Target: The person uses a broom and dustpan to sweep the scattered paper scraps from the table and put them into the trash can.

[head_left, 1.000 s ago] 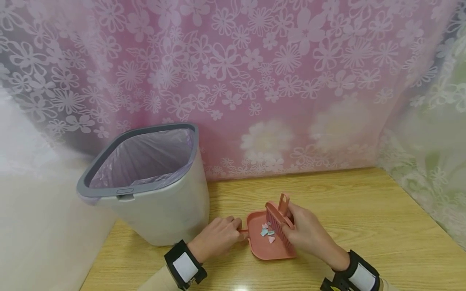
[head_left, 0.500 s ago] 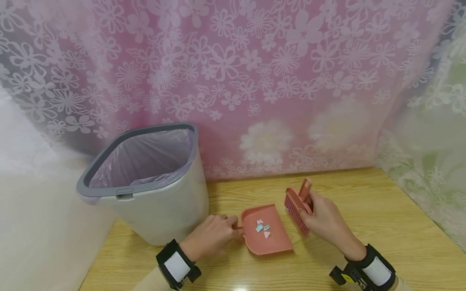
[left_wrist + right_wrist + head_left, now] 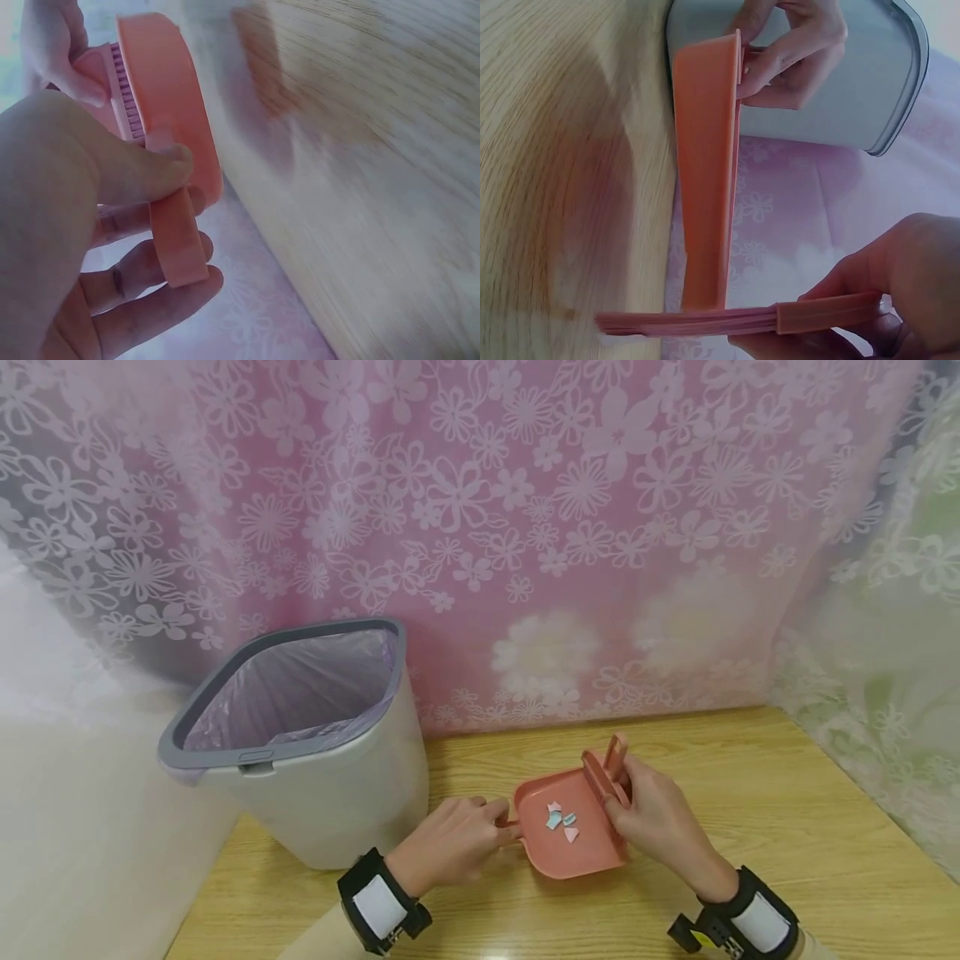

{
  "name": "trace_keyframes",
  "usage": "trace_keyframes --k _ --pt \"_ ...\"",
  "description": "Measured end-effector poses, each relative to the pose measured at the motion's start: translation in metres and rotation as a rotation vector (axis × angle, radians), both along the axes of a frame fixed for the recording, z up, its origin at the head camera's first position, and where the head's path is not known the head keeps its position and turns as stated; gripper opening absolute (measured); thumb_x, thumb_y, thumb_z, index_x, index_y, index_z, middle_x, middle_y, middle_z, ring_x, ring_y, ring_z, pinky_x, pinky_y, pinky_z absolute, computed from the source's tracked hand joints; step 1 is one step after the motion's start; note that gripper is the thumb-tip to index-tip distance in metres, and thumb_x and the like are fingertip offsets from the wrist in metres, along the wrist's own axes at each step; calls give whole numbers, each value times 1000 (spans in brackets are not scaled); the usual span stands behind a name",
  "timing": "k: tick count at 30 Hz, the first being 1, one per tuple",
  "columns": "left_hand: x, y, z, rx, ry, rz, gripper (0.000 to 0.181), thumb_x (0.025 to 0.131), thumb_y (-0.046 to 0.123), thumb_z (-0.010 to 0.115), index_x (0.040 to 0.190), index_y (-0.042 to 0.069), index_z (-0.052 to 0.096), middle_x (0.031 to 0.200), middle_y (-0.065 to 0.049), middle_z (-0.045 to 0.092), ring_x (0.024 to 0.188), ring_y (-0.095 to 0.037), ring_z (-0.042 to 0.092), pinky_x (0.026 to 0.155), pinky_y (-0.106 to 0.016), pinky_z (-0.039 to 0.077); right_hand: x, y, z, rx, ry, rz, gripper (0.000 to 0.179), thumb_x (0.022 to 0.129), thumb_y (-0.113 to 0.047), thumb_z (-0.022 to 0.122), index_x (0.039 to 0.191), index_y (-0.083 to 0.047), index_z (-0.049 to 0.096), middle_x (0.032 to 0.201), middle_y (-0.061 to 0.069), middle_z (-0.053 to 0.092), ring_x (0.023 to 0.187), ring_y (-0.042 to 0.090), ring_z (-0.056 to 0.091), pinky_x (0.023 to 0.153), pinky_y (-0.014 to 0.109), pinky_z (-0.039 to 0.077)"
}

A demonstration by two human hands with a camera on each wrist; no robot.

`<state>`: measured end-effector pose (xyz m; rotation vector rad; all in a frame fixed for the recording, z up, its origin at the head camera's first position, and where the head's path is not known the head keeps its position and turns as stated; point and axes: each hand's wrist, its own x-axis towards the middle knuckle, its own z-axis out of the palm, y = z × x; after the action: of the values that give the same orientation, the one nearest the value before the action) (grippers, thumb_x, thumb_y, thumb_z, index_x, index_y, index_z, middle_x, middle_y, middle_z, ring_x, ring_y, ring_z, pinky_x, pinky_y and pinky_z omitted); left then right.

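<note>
In the head view my left hand (image 3: 456,842) grips the short handle of a coral-pink dustpan (image 3: 577,858). Several small pink and pale blue scraps (image 3: 554,821) lie in the middle of the pan. My right hand (image 3: 663,818) holds a matching hand brush (image 3: 604,783) at the pan's open right edge. From the right wrist, the bristles (image 3: 697,322) cross the front end of the dustpan (image 3: 709,172), which appears raised off the table. In the left wrist view, thumb and fingers close round the pan's handle (image 3: 180,240). My right fingers partly hide the brush.
A pale grey trash bin (image 3: 352,810) with a grey rim and a lilac liner stands to the left on the wood-grain table (image 3: 757,793). Pink floral cloth (image 3: 525,543) hangs behind the table, and a green-white floral cloth (image 3: 885,693) hangs at the right.
The brush went right, off the pan, then came back left to its open edge. The dustpan dipped left, then moved right and up with the scraps still in it.
</note>
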<state>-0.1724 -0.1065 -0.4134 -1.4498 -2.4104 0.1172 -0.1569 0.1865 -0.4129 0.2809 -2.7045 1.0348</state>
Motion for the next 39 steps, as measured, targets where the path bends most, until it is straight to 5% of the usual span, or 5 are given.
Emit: trace_keyframes --k 8,19,35,39 --pt "-1 8 -5 -41 -4 47 30 85 28 78 115 29 75 86 5 62 55 -10 48 43 -20 28 2 0 5 -30 16 -17 22 85 -2 66 106 -1 59 74 7 60 52 10 53 42 23 44" --pt "-4 10 -19 -62 10 25 16 86 25 76 102 29 75 79 5 59 54 -11 48 41 -21 27 8 4 21 -73 11 -36 29 89 -6 64 115 3 55 77 12 61 52 13 53 42 26 43" --pt "-6 -8 -18 -93 27 48 45 69 26 84 112 34 72 83 6 58 56 -11 49 44 -23 33 2 26 28 -145 56 -15 37 90 -5 66 124 7 55 96 22 69 66 11 62 47 27 51" --pt "-6 -15 -19 -52 34 52 32 80 31 80 112 31 74 78 6 58 54 -12 48 43 -23 31 0 30 29 -137 71 15 36 91 -7 68 123 5 57 95 20 69 67 9 61 49 27 52"
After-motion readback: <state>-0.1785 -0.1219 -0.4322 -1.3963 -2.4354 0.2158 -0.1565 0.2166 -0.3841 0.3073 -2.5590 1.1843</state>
